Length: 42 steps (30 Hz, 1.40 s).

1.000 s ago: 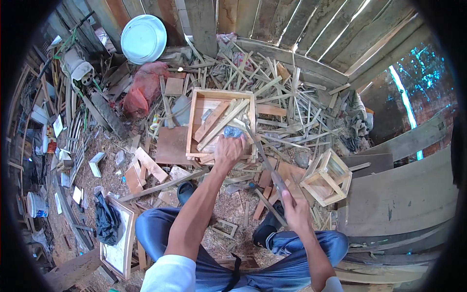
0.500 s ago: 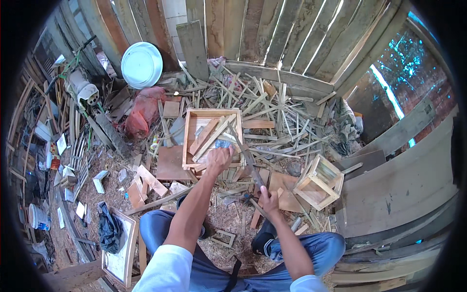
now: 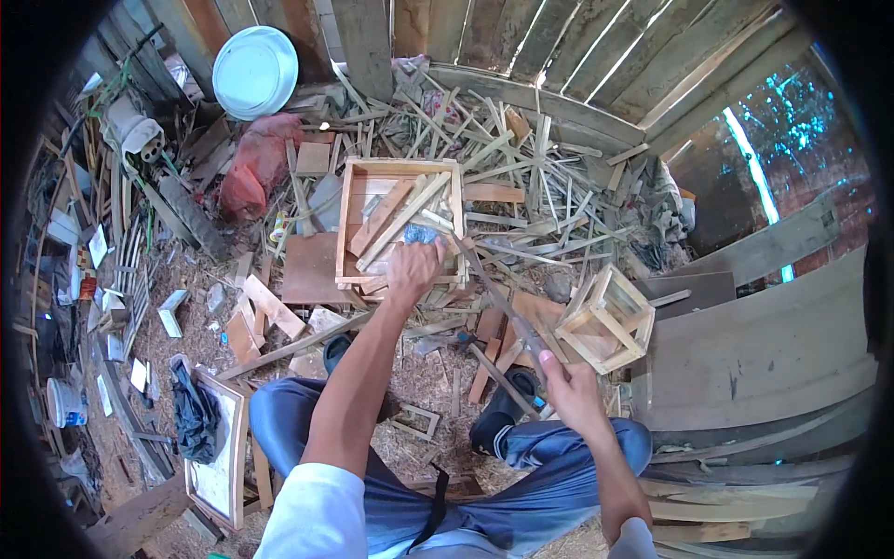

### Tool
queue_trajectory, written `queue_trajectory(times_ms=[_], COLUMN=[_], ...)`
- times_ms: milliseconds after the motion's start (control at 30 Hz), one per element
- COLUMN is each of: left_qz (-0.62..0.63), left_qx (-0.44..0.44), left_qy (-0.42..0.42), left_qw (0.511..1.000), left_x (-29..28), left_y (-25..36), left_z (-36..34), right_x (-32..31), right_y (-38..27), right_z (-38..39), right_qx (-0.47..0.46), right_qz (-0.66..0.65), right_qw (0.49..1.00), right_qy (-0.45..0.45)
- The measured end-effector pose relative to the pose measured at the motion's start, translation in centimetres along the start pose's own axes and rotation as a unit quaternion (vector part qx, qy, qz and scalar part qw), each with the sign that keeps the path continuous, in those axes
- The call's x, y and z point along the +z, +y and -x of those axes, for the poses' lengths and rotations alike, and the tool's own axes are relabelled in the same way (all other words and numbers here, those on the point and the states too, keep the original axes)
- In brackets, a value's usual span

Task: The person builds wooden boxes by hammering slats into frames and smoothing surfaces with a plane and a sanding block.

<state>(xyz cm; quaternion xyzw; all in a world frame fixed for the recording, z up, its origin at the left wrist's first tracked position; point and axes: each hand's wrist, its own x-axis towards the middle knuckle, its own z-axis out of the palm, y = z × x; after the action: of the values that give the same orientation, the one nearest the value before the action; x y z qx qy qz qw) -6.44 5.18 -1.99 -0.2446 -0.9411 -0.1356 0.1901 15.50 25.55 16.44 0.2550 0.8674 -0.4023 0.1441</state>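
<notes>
A shallow square wooden box (image 3: 350, 219) stands before me, with wooden strips (image 3: 403, 222) and a small bluish plastic packet (image 3: 421, 234) in it. My left hand (image 3: 416, 270) is closed over the near right part of the box, by the packet. Whatever its fingers hold is hidden. In my right hand (image 3: 575, 396), to the right of the box, is the handle end of a long, narrow machete-like blade (image 3: 503, 303). The blade slants up and left, its far end near the box's right side and my left fingers.
An open wooden frame box (image 3: 605, 320) sits to the right. Wood offcuts (image 3: 535, 177) pile up behind the box, below a plank wall (image 3: 596, 56). A white basin (image 3: 254, 73) and red plastic bag (image 3: 256, 172) lie far left. A framed panel (image 3: 222, 447) bearing dark cloth lies near left.
My right hand has moved right and slightly nearer to me, drawing the blade away from over the box's right edge. My left hand stays at the box. The view has tilted slightly.
</notes>
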Motion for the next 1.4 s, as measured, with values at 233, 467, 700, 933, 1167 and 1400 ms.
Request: queue_trajectory(times_ms=[233, 467, 700, 933, 1167, 1400], left_qz=[0.018, 0.082, 0.010, 0.075, 0.024, 0.190], left_qx=[-0.019, -0.096, -0.026, -0.099, -0.007, -0.046], left_qy=[0.030, -0.125, -0.018, -0.223, -0.240, -0.210], left_qw=[0.999, 0.984, 0.999, 0.967, 0.970, 0.958], left_x=[-0.1, -1.9, 0.8, -2.2, -0.6, -4.2], left_y=[-0.5, 0.1, -2.2, -0.5, -1.8, -1.0], left_z=[0.3, -0.9, -0.7, -1.7, -1.7, -1.8], right_x=[0.8, 1.7, 12.9, 14.2, 16.9, 8.8], right_y=[-1.2, -1.7, 2.7, 9.0, 12.8, 4.4], right_z=[-1.2, -2.3, -6.3, -8.9, -11.7, -6.9], right_qx=[-0.018, -0.028, -0.177, -0.140, -0.141, -0.146], right_qz=[0.024, -0.011, -0.099, -0.174, -0.312, -0.110], right_qw=[0.999, 0.999, 0.968, 0.971, 0.939, 0.979], right_qy=[-0.018, -0.021, 0.150, 0.085, 0.036, 0.091])
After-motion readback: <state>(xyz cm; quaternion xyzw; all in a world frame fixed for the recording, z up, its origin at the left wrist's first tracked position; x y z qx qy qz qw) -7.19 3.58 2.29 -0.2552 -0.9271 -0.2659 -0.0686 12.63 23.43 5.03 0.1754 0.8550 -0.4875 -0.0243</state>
